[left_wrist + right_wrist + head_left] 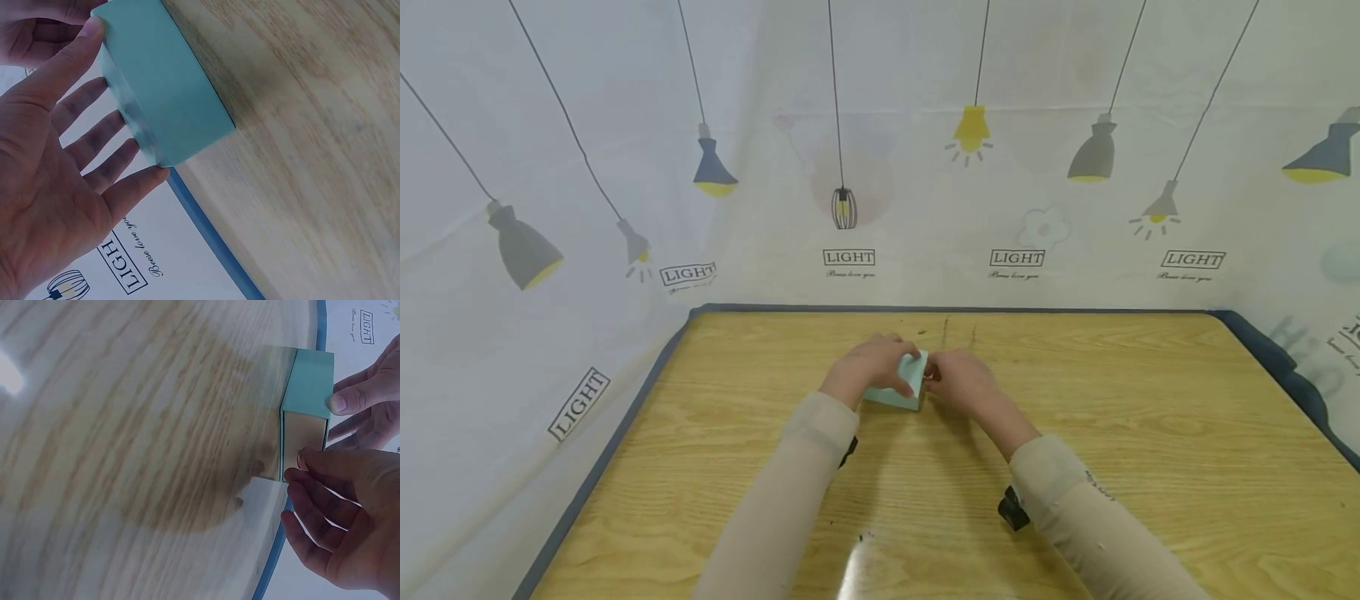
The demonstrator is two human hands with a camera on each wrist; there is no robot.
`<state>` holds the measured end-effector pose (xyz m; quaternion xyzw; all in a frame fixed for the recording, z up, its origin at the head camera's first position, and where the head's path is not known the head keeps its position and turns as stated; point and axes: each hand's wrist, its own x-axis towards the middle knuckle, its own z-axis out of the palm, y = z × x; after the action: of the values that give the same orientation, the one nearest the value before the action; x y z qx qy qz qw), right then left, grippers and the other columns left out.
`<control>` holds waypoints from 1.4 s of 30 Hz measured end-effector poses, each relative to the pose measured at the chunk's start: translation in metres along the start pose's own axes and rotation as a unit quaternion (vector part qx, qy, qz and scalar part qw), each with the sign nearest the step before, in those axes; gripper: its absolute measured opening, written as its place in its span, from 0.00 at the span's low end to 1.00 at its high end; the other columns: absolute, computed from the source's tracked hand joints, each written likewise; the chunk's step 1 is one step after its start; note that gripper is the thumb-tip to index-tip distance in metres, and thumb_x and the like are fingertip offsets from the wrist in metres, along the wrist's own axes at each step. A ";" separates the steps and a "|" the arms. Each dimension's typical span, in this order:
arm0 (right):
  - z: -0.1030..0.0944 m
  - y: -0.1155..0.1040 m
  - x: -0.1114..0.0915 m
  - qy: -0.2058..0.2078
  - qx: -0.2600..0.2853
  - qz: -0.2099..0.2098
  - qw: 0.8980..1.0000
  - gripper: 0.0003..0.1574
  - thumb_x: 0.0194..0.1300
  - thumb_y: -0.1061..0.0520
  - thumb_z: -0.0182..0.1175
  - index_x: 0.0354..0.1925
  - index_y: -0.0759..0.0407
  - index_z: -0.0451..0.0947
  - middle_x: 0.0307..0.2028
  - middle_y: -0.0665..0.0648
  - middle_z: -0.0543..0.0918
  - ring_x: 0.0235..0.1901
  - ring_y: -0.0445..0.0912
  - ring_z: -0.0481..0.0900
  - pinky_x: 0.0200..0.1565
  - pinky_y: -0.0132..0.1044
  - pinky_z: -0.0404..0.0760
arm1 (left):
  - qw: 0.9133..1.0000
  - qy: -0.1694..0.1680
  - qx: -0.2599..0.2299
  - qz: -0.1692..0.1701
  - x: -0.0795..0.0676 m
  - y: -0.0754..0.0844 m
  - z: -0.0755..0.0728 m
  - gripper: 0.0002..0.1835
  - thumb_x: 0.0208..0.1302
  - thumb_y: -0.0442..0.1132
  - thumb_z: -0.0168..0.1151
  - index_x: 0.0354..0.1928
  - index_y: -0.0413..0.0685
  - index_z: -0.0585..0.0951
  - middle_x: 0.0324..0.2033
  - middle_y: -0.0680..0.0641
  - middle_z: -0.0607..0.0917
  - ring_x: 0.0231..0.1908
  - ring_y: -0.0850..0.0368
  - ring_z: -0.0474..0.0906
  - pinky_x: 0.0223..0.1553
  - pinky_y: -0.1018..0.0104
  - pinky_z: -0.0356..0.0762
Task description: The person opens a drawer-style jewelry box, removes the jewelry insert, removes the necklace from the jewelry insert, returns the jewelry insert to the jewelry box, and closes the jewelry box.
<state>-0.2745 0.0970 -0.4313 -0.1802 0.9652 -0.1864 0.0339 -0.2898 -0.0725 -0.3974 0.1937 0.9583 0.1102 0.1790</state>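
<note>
A small mint-green box [901,400] with an open-ended sleeve lies on the wooden table. My left hand [872,367] holds it from above, thumb on one long edge and fingertips along the other, as the left wrist view shows across the green face [169,81]. At the box's right end my right hand [962,383] pinches a small loop-like pull tab [302,460] between thumb and index finger. That end shows a pale brownish inner panel [305,430] framed by the green sleeve. The inside of the box is hidden.
The wooden table [1112,433] has a dark blue edge [1000,309]. Behind and beside it hangs a white cloth [917,183] printed with lamps and the word LIGHT. Small dark marks [973,337] lie beyond the hands.
</note>
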 end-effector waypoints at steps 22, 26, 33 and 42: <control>0.008 -0.008 0.002 0.029 -0.035 0.039 0.998 0.09 0.65 0.56 0.67 0.39 0.60 0.85 0.35 0.57 0.88 0.33 0.48 0.83 0.35 0.41 0.85 | 1.000 -0.004 0.001 0.001 0.000 0.002 -0.001 0.36 0.59 0.52 0.73 0.69 0.60 0.71 0.72 0.49 0.67 0.71 0.47 0.62 0.69 0.48 0.70; 0.010 -0.008 0.003 0.033 -0.045 0.038 0.998 0.08 0.66 0.56 0.66 0.40 0.60 0.86 0.35 0.57 0.89 0.33 0.48 0.84 0.36 0.42 0.86 | 1.000 -0.002 0.002 -0.001 0.000 0.002 0.000 0.36 0.59 0.52 0.73 0.69 0.61 0.71 0.72 0.50 0.68 0.71 0.47 0.63 0.68 0.49 0.70; 0.012 -0.009 0.005 0.033 -0.045 0.037 0.998 0.08 0.66 0.59 0.66 0.42 0.60 0.86 0.39 0.58 0.89 0.39 0.50 0.87 0.40 0.44 0.88 | 1.000 0.001 0.002 0.000 0.002 0.001 0.000 0.36 0.58 0.52 0.73 0.69 0.60 0.72 0.72 0.49 0.68 0.71 0.46 0.63 0.70 0.49 0.68; 0.012 -0.008 0.004 0.037 -0.046 0.035 0.998 0.05 0.66 0.60 0.65 0.38 0.59 0.86 0.34 0.56 0.89 0.31 0.45 0.82 0.35 0.42 0.86 | 1.000 0.001 0.006 0.002 0.002 0.000 0.002 0.36 0.59 0.52 0.73 0.69 0.61 0.71 0.72 0.50 0.68 0.71 0.46 0.62 0.70 0.49 0.68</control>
<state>-0.2742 0.0841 -0.4395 -0.1406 0.9790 -0.1475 -0.0032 -0.2913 -0.0714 -0.3999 0.1967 0.9587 0.1053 0.1766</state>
